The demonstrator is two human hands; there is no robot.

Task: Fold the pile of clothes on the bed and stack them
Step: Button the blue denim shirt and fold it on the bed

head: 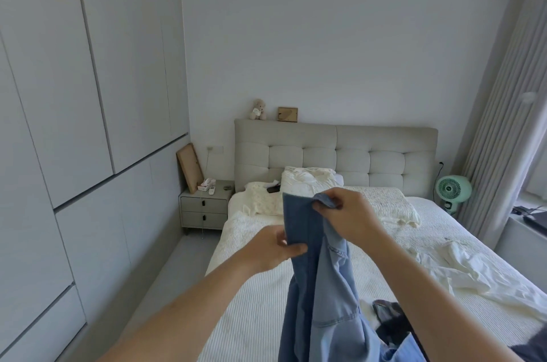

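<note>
- Nothing looks folded or stacked yet on the bed [260,317], as far as I can see.
- White clothes [461,270] lie crumpled to my right, dark clothes [390,323] near me; I judge most of the job remains.
- I hold the blue denim garment [322,287] up over the bed, long axis vertical, hanging down toward me.
- My right hand [349,216] pinches its top edge.
- My left hand [275,246] clamps the panel's lower edge.

Pale bedroom in daylight.
Grey wardrobes [88,95] lined the left wall; curtains [503,125] hung right, behind a green fan [453,188].
</note>
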